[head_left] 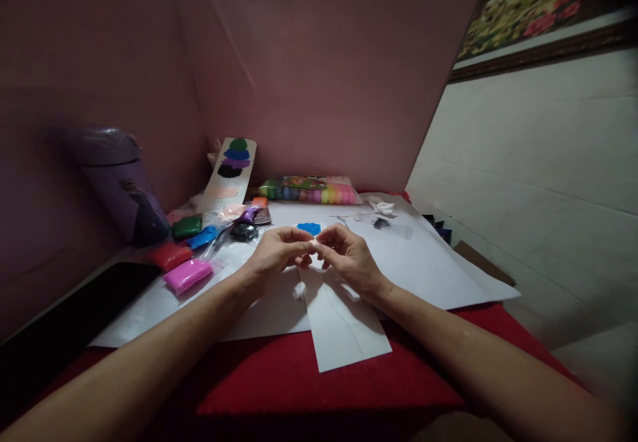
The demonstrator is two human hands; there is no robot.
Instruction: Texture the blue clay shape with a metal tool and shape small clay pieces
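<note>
My left hand (pixel 282 250) and my right hand (pixel 349 256) meet fingertip to fingertip over the white paper. Both are closed in a pinch around a small piece of white clay (pixel 315 242), mostly hidden by the fingers. Beneath them lies a narrow white card (pixel 346 335) with a thin curved pencil line, its near end overhanging the red cloth. A patch of blue clay (pixel 309 228) shows just beyond my fingers, at the card's far end. Another small white lump (pixel 299 290) rests beside the card's left edge.
Clay packets, among them a pink packet (pixel 188 276) and a green packet (pixel 187 227), lie left. Behind them stand a purple tumbler (pixel 122 189) and a card with coloured patches (pixel 230 183). A bag of coloured clay (pixel 309 191) lies at the back; a black object (pixel 94 302) front left.
</note>
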